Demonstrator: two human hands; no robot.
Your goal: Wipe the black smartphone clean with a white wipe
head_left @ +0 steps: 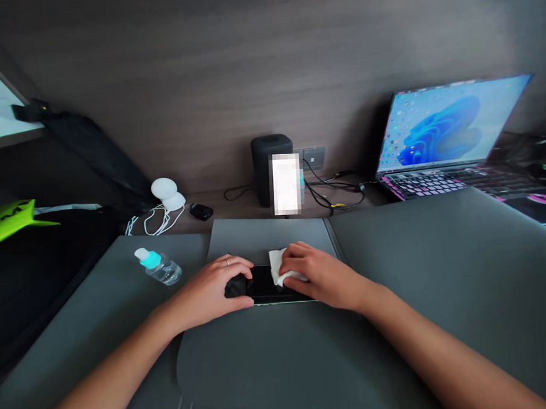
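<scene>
A phone point(261, 284) with a dark, glossy screen lies sideways on a grey desk mat point(280, 361). My left hand point(208, 292), with a ring on one finger, grips the phone's left end, thumb on the near edge and fingers on the far edge. Pinched in my right hand point(321, 276) is a folded white tissue point(277, 266), pressed against the screen right of its middle. That hand covers the phone's right end. A small clear spray bottle point(163, 269) with a turquoise collar and white top lies to the left of my left hand.
Behind the mat stand a black speaker point(262, 169), a blurred white object point(286, 184) and black cables point(327, 196). A white round device point(164, 190) with cords and a small black object point(201, 211) are at back left. An open laptop point(437, 131) stands at right.
</scene>
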